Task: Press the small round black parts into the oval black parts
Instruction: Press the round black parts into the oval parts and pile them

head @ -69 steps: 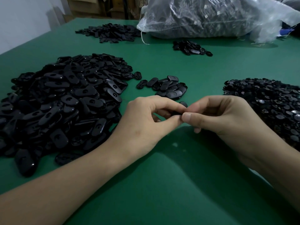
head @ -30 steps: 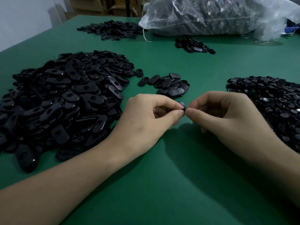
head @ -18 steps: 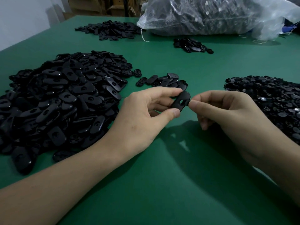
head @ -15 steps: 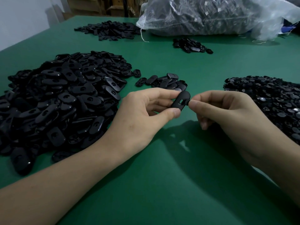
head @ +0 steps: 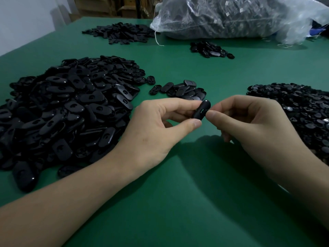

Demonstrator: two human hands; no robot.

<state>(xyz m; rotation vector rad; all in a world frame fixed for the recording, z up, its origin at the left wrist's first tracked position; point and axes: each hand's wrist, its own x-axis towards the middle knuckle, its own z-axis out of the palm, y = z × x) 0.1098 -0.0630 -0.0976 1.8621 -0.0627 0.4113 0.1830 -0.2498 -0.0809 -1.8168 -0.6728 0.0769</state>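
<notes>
Moved since the earliest view: both hands, then pressed tip to tip with the piece hidden between them, now sit slightly apart, so the oval black plastic part [head: 202,111] shows between them. Against half a second ago it is little changed, only turned a touch more edge-on. Position: raised off the matte green bench [head: 178,202], tilted with one rounded end up, in front of a small loose cluster of oval parts [head: 181,89]. Left hand [head: 156,129]: grip grasping the part, forefinger on its upper end, thumb under its lower end. Right hand [head: 249,122]: grip pinched closed, thumb and forefinger tips meeting against the part's right edge beside its slot, remaining fingers curled under; whether a small round part lies inside that pinch cannot be told. Form: smooth, faintly glossy moulded shell with rounded ends and a keyhole-shaped slot in its face. Left of the hands: large heap of like oval black parts [head: 62,107], jumbled and glossy, most showing the same slot. Right of the hands: heap of small round black parts [head: 299,111], a few with bright metallic centres. Far side: flat spread of matte black pieces [head: 121,32]; small cluster of glossy black parts [head: 210,49]; clear crinkled plastic bag [head: 231,16] stuffed with dark pieces.
</notes>
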